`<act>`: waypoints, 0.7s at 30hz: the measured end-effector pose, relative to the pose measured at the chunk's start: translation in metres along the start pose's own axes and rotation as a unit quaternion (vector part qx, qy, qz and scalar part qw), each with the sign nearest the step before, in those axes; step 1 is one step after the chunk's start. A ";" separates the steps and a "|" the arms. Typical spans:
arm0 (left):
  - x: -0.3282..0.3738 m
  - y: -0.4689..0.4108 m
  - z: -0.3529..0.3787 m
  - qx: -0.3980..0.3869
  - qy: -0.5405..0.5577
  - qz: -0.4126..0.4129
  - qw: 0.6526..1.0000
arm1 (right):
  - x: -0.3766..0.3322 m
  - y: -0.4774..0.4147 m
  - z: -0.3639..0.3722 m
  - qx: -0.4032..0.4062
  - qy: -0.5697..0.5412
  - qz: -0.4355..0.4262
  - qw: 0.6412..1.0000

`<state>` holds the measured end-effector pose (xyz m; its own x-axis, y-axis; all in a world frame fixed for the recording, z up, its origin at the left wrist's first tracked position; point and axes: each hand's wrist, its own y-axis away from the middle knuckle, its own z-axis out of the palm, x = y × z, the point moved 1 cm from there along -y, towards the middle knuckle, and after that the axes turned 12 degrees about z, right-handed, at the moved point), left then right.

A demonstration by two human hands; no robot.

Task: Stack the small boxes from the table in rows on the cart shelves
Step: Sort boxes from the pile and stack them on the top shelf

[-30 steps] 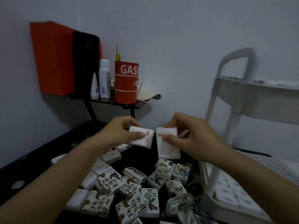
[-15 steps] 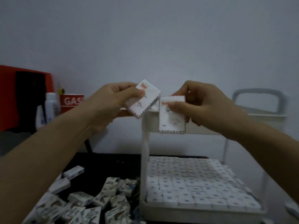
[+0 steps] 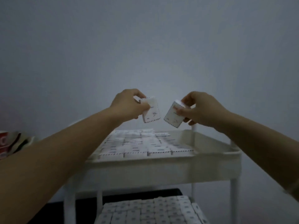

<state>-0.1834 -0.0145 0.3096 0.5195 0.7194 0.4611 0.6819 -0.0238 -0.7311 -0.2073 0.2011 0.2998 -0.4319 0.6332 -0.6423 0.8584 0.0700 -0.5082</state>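
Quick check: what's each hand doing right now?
Left hand: grips a small white box above the cart's top shelf.
Right hand: grips another small box.

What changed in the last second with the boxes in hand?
The left hand and right hand carried the left box and right box from over the table pile up to above the cart's top shelf. Each still pinches its box; nothing released.

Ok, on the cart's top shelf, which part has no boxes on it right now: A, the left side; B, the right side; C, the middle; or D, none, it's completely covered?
B: the rows of boxes cover the left and middle of the top shelf, while the floor along its right wall is bare.
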 end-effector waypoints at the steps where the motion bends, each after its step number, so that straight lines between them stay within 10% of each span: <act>1: -0.003 -0.010 0.006 -0.007 -0.029 0.003 1.000 | -0.001 -0.012 0.004 -0.008 0.035 -0.006 0.999; 11: -0.031 -0.095 0.044 -0.089 -0.256 0.012 0.963 | -0.010 -0.090 0.064 -0.066 0.308 -0.035 0.948; 21: -0.064 -0.097 0.080 -0.180 -0.050 -0.022 0.982 | 0.024 -0.092 0.083 -0.232 0.086 0.071 0.966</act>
<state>-0.3246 -0.0027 0.3107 0.4450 0.7892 0.4233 0.8494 -0.2221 -0.4788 -0.3200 0.1458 0.2831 -0.2834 0.7777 -0.5611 0.9544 0.2862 -0.0853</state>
